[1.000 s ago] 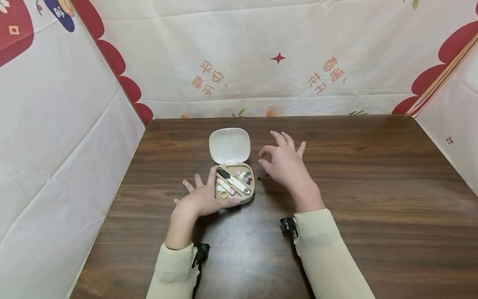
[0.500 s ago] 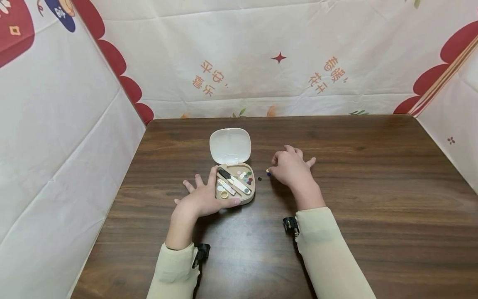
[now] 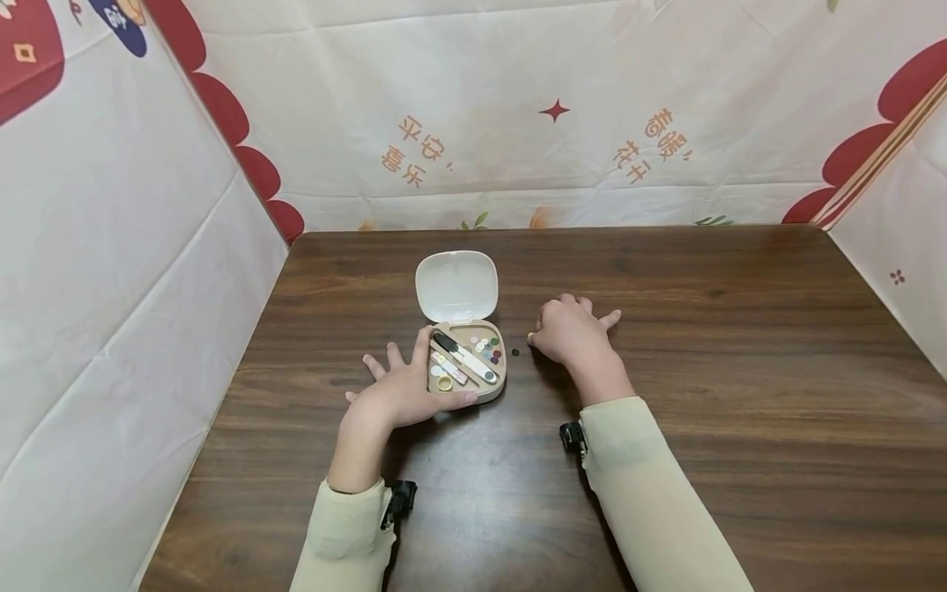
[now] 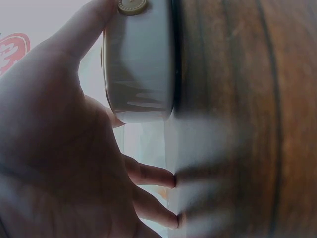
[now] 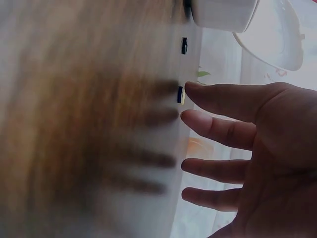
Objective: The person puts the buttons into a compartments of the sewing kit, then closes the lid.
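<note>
A small beige sewing kit box (image 3: 493,395) sits with its white lid (image 3: 457,288) raised. Thumb and index finger of my left hand (image 3: 395,395) hold it at the front and left side, the other fingers spread. Inside lie several coloured buttons (image 3: 481,347), a long black-and-white tool (image 3: 466,359), a slim patterned piece (image 3: 448,369) and a gold ring-like piece (image 3: 444,383). My right hand (image 3: 573,333) is down at the table, thumb and index finger apart beside a blue and yellow button (image 5: 181,95). A black button (image 3: 515,352) lies between box and right hand.
The brown wooden table (image 3: 703,370) stretches out on both sides of the box. Its far edge meets a white printed cloth (image 3: 488,99), and similar cloth hangs along the left and right sides.
My right hand has come down and slightly right from above the table to the blue and yellow button, its fingertips lowering beside it. The left hand and the box stay in place.
</note>
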{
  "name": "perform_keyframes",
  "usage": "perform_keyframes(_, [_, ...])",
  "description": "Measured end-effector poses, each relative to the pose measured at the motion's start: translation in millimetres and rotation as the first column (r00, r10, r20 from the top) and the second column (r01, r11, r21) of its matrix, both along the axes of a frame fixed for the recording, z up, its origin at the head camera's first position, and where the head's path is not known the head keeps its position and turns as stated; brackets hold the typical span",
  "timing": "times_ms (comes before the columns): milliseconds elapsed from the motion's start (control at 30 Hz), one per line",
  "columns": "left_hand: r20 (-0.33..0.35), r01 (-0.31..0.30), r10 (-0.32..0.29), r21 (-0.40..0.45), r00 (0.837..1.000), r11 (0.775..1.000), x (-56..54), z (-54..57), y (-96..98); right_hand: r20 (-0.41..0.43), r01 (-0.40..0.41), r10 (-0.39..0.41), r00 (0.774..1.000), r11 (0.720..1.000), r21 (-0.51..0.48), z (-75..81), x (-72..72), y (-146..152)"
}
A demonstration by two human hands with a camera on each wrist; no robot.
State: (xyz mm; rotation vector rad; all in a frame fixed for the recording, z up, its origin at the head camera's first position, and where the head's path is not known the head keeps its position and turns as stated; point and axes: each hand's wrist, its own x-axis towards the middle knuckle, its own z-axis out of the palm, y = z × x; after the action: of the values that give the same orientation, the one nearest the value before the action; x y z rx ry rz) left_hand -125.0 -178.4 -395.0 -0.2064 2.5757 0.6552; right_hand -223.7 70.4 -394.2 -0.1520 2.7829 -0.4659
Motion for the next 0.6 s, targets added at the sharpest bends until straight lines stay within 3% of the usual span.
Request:
perform_keyframes(233, [0.004, -0.004, 0.004, 0.001, 1.000, 1.000, 0.9, 0.7, 0.0, 0.054, -0.019, 0.016, 0.998, 0.998, 0.054, 4.9, -4.2, -3.0])
perform_keyframes(600, [0.004, -0.007, 0.007, 0.006, 1.000, 1.000, -0.1, 2.0, 0.4, 0.046, -0.027, 0.024, 0.999, 0.999, 0.048, 6.6, -2.7, -3.7])
